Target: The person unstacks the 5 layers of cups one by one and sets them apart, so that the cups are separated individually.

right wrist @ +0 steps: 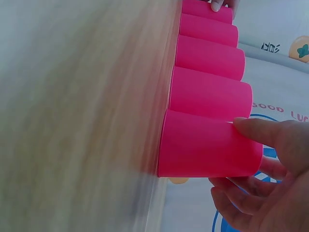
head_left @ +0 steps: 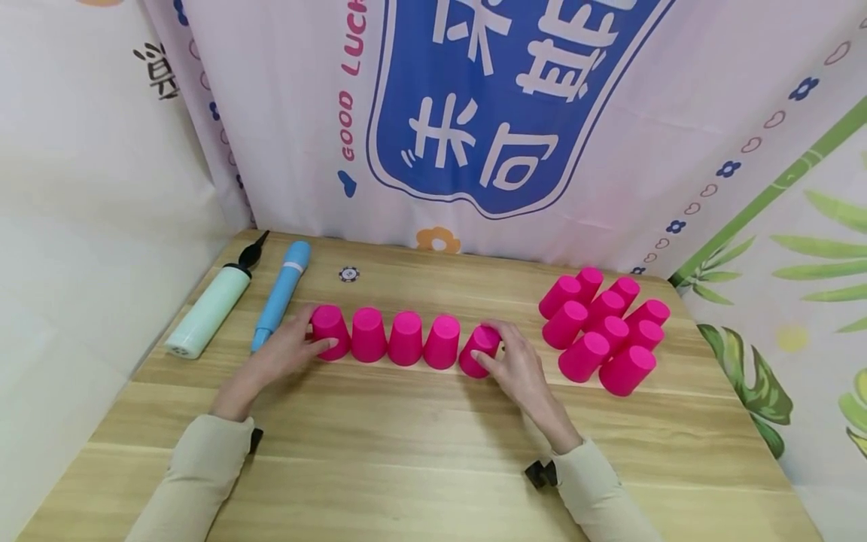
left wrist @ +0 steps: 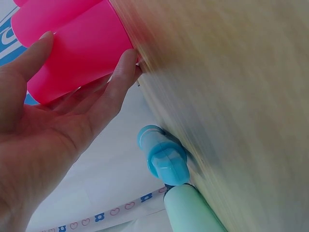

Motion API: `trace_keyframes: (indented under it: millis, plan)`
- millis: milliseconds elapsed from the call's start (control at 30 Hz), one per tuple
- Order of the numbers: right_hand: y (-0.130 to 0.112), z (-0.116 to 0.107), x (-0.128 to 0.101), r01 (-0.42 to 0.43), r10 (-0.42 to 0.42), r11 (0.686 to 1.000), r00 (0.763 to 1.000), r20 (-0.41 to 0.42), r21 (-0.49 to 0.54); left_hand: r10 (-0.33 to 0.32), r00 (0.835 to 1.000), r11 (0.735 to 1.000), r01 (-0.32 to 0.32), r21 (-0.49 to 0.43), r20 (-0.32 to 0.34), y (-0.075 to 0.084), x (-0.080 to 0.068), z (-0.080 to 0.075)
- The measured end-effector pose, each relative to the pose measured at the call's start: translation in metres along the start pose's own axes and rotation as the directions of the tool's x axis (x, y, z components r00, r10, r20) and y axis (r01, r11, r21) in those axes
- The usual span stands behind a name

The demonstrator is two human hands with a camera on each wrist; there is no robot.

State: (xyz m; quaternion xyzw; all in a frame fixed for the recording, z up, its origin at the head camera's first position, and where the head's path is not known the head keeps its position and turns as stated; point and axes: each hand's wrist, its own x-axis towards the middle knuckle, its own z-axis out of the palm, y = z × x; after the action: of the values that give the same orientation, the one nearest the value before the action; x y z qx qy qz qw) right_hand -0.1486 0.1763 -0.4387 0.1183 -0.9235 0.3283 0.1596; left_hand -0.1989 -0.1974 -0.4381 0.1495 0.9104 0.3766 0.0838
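Now | left hand [head_left: 287,348] cups the leftmost cup [head_left: 330,331], right hand [head_left: 516,365] grips the rightmost cup [head_left: 479,351] | squeeze both ends evenly inward, keeping five-cup row upright on table [head_left: 420,452]

Pink cups [head_left: 405,339] smooth matt plastic; table [head_left: 420,452] pale wood grain.
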Motion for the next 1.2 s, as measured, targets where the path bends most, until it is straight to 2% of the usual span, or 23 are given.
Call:
trace_keyframes:
  millis: [267,600,900,1033,1133,1200]
  plan:
    - [0.001,0.001,0.000,-0.015,0.015,1.000,1.000,0.001,0.002,0.000,1.000,1.000,0.000,0.014,-0.010,0.000,-0.001,0.001]
    - [0.002,0.002,0.000,-0.031,0.031,0.999,1.000,-0.006,0.010,0.056,0.998,0.998,-0.056,0.018,-0.016,-0.001,-0.001,0.003]
    - [0.005,0.002,-0.001,-0.025,0.025,0.999,1.000,-0.018,0.026,0.046,0.999,0.999,-0.045,0.018,-0.015,-0.003,-0.001,0.004]
    - [0.008,-0.011,-0.003,-0.006,0.011,0.997,0.998,-0.066,0.073,0.041,0.999,0.999,-0.041,0.013,-0.009,-0.005,0.001,0.005]
    - [0.007,-0.032,-0.006,0.014,0.001,0.994,0.991,-0.135,0.105,0.036,0.999,0.999,-0.036,0.011,-0.005,-0.004,0.002,0.004]
    - [0.006,-0.048,-0.010,0.028,-0.010,0.995,0.981,-0.194,0.091,0.034,0.999,0.999,-0.034,0.013,-0.005,-0.004,0.003,0.003]
